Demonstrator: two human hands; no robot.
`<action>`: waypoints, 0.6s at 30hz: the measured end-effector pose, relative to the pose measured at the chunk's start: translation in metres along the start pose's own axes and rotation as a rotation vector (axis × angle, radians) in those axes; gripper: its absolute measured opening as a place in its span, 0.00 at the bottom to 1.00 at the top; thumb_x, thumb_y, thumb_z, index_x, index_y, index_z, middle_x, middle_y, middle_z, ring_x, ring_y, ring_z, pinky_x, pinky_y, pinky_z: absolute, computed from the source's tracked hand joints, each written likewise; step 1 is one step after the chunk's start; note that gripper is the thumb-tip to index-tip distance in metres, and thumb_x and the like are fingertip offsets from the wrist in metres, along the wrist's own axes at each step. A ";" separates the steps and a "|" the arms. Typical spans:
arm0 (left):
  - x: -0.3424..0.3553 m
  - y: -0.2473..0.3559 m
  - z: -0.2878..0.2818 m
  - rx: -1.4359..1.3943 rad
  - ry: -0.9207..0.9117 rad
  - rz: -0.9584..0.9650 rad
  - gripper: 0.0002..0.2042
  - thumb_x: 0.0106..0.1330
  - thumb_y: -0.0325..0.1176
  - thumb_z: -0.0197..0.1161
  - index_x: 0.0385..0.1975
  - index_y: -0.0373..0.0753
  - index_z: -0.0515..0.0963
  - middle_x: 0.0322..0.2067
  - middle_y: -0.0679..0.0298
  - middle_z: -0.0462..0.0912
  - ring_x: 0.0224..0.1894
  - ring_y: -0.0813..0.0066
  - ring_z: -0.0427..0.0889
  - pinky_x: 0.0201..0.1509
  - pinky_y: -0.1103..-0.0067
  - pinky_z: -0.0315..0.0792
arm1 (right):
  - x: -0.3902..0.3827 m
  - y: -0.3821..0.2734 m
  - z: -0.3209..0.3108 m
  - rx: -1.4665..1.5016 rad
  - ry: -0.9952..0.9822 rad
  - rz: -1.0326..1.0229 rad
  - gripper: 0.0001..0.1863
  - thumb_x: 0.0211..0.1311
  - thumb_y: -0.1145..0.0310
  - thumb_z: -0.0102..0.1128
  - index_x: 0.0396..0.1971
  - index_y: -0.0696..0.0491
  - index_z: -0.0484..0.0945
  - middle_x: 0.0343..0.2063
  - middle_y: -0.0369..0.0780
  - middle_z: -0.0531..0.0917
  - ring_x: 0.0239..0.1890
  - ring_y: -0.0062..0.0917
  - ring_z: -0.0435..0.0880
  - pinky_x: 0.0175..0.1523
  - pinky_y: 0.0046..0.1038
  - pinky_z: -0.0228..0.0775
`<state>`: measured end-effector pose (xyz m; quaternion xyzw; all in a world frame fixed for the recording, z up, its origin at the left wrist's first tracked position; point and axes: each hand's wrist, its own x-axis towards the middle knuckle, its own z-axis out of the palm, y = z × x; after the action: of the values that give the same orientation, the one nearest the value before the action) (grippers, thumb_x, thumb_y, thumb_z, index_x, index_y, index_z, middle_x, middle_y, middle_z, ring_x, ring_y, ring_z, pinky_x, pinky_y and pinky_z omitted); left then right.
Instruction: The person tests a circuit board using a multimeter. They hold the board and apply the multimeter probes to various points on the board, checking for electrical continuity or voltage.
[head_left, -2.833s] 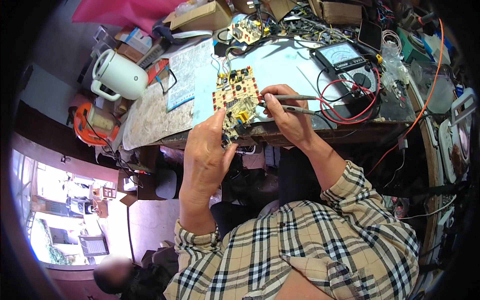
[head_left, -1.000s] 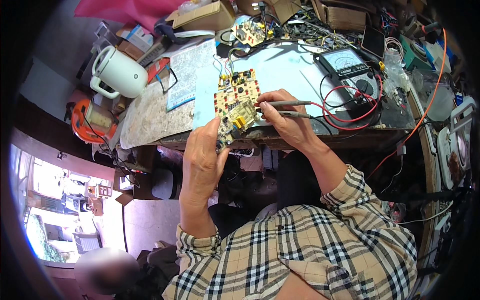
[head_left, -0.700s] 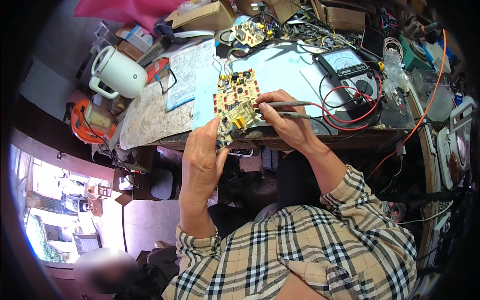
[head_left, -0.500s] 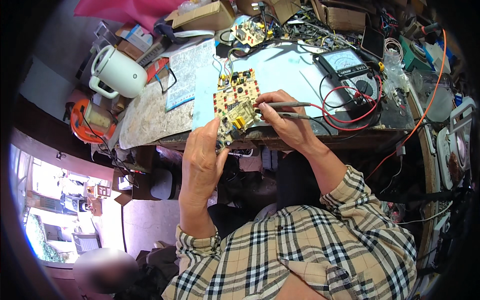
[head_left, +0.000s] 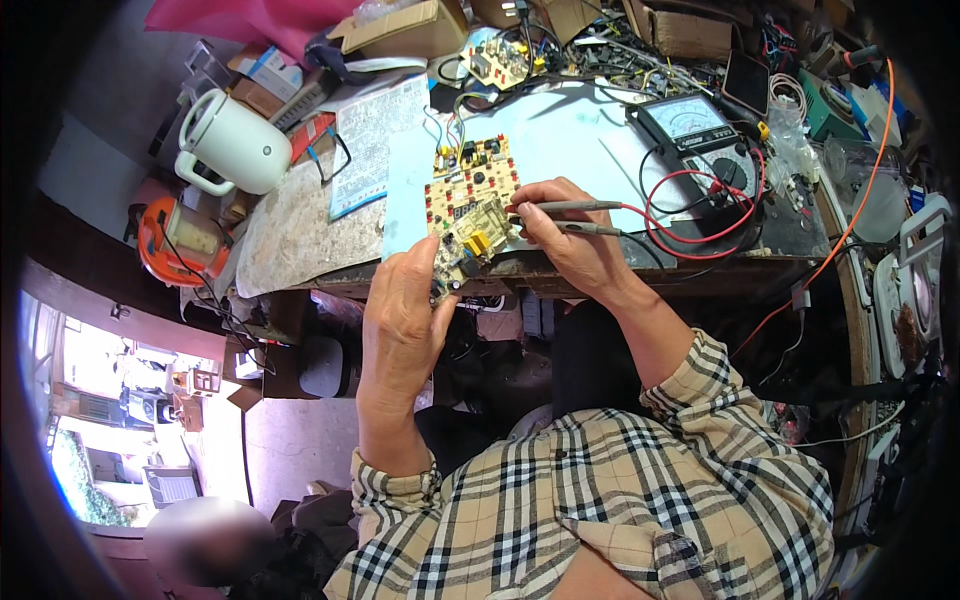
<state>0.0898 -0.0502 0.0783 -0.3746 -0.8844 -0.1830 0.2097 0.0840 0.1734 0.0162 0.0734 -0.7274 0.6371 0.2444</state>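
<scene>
My left hand (head_left: 398,320) grips the edge of a small circuit board (head_left: 478,241) with a yellow component, tilted over the lower part of a larger tan board (head_left: 475,183) with red parts and a digit display. My right hand (head_left: 560,245) holds two grey probes (head_left: 572,207), their tips at the small board's right side, partly hidden by my fingers. Their red and black leads run to an analog multimeter (head_left: 690,130) on the right. A light blue sheet (head_left: 570,135) lies under the large board, from which coloured wires lead up to another board (head_left: 497,65).
A white kettle (head_left: 235,145), an orange-based appliance (head_left: 175,245) and printed paper (head_left: 375,150) are on the left. Cardboard boxes (head_left: 400,30), tangled parts and a dark phone (head_left: 747,82) crowd the back. An orange cable (head_left: 870,180) hangs right. A person (head_left: 210,540) is at lower left.
Since the earliest frame both hands and the small board have shifted slightly down and left in view, and the other person's head sits further left. Over the last second almost nothing has moved.
</scene>
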 end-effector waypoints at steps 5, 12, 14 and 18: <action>0.001 -0.001 0.002 -0.003 0.006 0.013 0.37 0.45 0.19 0.72 0.60 0.36 0.66 0.48 0.53 0.76 0.51 0.54 0.75 0.55 0.66 0.71 | 0.001 0.004 -0.001 0.007 0.002 0.001 0.10 0.65 0.67 0.57 0.39 0.57 0.81 0.35 0.42 0.81 0.36 0.24 0.80 0.41 0.26 0.73; 0.001 0.000 0.001 -0.005 0.021 0.002 0.37 0.45 0.20 0.74 0.60 0.35 0.67 0.47 0.51 0.76 0.48 0.52 0.77 0.52 0.67 0.72 | -0.001 -0.002 -0.001 0.060 0.031 0.056 0.10 0.65 0.67 0.58 0.39 0.58 0.81 0.34 0.41 0.81 0.37 0.25 0.79 0.41 0.27 0.72; 0.001 0.000 0.000 -0.003 0.026 0.005 0.37 0.45 0.20 0.74 0.60 0.35 0.67 0.47 0.51 0.76 0.48 0.52 0.77 0.52 0.67 0.72 | 0.000 0.002 0.000 0.012 0.039 -0.010 0.10 0.65 0.67 0.58 0.38 0.59 0.81 0.34 0.42 0.81 0.37 0.25 0.79 0.41 0.27 0.72; 0.002 0.001 0.001 -0.002 0.027 0.017 0.37 0.45 0.20 0.73 0.60 0.35 0.67 0.48 0.51 0.76 0.48 0.52 0.77 0.52 0.66 0.72 | 0.001 0.004 0.000 -0.016 0.043 -0.054 0.10 0.65 0.67 0.58 0.37 0.59 0.81 0.34 0.42 0.81 0.36 0.27 0.80 0.41 0.28 0.72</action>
<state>0.0885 -0.0480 0.0787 -0.3800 -0.8781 -0.1871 0.2227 0.0818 0.1747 0.0132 0.0775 -0.7246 0.6259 0.2779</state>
